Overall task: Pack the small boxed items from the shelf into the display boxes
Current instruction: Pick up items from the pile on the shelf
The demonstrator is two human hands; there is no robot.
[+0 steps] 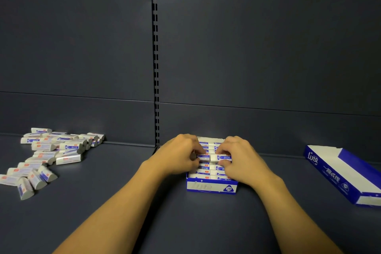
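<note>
While cardboard display box sits full, hands pinch rectangular erasers.

"2B" on front display box, seemingly "line" on side box

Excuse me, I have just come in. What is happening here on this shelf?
A person is packing small boxed erasers into a blue and white display box that sits on a dark shelf. Both hands are over this box: the left hand and the right hand each pinch an eraser in the middle rows. The box looks almost full. A pile of loose erasers lies at the far left, and a second display box, seemingly empty, lies at the right.
</note>
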